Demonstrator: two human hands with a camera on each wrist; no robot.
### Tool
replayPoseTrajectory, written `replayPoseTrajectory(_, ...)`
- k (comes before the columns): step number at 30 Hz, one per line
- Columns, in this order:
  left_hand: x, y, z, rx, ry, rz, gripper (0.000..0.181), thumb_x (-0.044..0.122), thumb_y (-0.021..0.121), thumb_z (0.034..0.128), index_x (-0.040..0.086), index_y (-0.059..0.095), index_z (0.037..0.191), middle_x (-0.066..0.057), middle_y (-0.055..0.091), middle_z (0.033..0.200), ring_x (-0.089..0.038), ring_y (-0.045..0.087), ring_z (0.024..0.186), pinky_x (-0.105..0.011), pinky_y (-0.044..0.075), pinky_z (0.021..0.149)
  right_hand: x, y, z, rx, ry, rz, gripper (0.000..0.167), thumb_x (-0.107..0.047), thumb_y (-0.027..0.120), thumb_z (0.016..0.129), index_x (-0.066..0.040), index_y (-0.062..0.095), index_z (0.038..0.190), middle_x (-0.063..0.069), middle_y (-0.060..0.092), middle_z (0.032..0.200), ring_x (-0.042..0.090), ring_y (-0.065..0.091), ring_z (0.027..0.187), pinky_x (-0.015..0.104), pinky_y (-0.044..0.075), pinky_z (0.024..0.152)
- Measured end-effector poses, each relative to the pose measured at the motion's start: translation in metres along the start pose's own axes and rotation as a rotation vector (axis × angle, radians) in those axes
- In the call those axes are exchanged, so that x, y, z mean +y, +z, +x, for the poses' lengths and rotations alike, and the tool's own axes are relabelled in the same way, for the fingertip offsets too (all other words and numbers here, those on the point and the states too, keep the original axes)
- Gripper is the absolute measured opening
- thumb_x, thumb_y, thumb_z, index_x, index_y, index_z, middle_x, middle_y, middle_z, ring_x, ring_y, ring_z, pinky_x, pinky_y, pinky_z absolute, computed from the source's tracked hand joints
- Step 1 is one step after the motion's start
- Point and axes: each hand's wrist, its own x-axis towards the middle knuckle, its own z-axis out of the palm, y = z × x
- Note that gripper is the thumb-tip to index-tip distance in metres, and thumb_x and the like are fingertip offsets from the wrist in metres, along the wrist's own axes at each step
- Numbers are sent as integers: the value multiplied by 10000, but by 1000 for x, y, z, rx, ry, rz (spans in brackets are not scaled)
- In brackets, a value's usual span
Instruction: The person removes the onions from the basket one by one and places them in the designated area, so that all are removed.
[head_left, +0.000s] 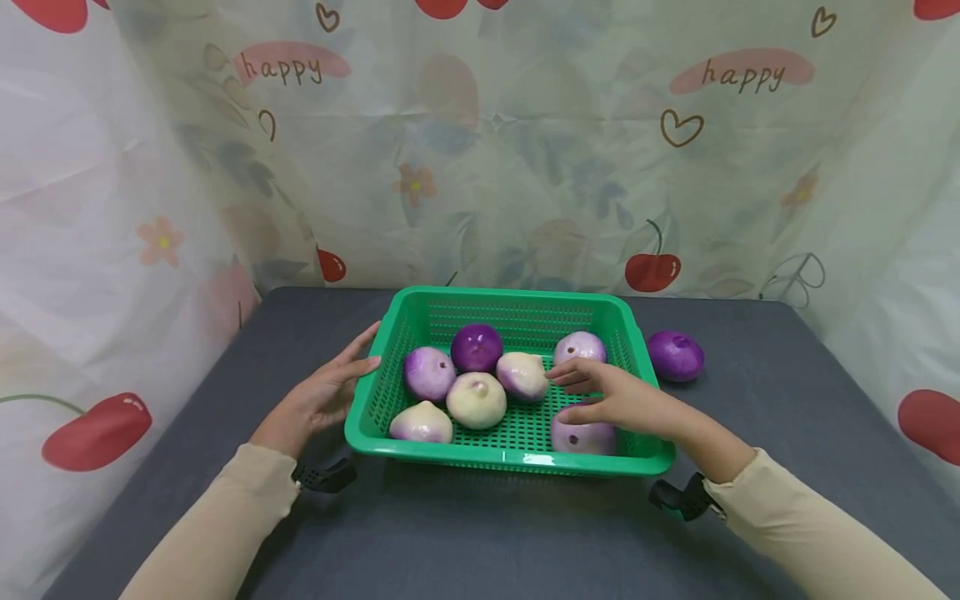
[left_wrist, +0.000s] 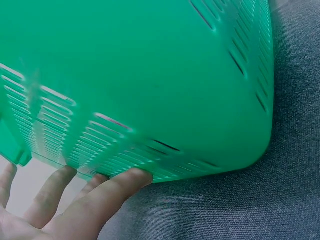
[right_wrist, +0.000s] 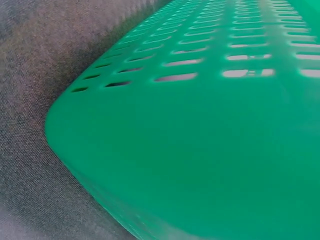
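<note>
A green plastic basket (head_left: 525, 296) with slotted sides holds several onions. Among them are a dark purple onion (head_left: 477, 347), a pale purple onion (head_left: 429, 374) and a whitish onion (head_left: 477, 401). My left hand (head_left: 322, 396) touches the basket's left side with its fingers extended; in the left wrist view, the fingers (left_wrist: 107, 200) lie against the slotted wall. Inside the basket on the right, my right hand (head_left: 622, 400) hovers above a light purple onion (head_left: 585, 437), fingertips close to a white-and-purple onion (head_left: 522, 376). The right wrist view shows only the basket's outer corner (right_wrist: 175, 140), no fingers.
One purple onion (head_left: 676, 356) lies on the dark grey cloth (head_left: 487, 533) outside the basket, near its right side. A patterned curtain (head_left: 495, 167) encloses the table at the back and both sides.
</note>
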Motion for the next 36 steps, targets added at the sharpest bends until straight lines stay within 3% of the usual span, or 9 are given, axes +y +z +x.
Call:
replayPoseTrajectory(6, 0, 1, 0, 2, 1, 1, 702, 210, 480, 1027, 418, 53, 1543, -152, 164, 1569, -319, 485, 1258, -552, 481, 939, 1, 4, 4, -71, 48, 1, 535, -210, 711, 889, -71, 498, 1360, 161, 519, 1383, 402, 435, 1316, 486, 451, 1016)
replayPoseTrajectory(15, -1, 1, 0, 5, 2, 8, 693, 197, 466, 1032, 412, 51, 1545, -155, 170, 1565, -328, 484, 1257, -551, 486, 931, -4, 7, 4, -87, 85, -117, 531, -212, 741, 859, -53, 531, 1320, 175, 548, 1333, 364, 472, 1268, 506, 425, 1023)
replayPoseTrajectory(25, 0, 2, -1, 9, 1, 19, 698, 209, 471, 1031, 414, 45, 1544, -168, 169, 1565, -341, 476, 1270, -556, 484, 931, -3, 9, 5, -163, 130, -144, 548, -217, 758, 823, -110, 557, 1322, 59, 560, 1311, 218, 512, 1109, 359, 454, 915)
replayPoseTrajectory(31, 0, 1, 0, 8, 2, 21, 695, 211, 472, 1031, 421, 51, 1542, -161, 170, 1565, -338, 474, 1269, -552, 488, 929, -1, 9, 6, -215, 107, -135, 569, -222, 740, 832, -82, 534, 1344, 51, 555, 1303, 206, 509, 1096, 361, 442, 927)
replayPoseTrajectory(36, -1, 1, 0, 2, 4, 24, 693, 213, 475, 1030, 424, 56, 1541, -153, 168, 1568, -347, 472, 1270, -554, 491, 922, -2, 10, 4, -200, 80, -161, 561, -250, 732, 843, -104, 534, 1347, 40, 560, 1296, 200, 519, 1097, 371, 451, 934)
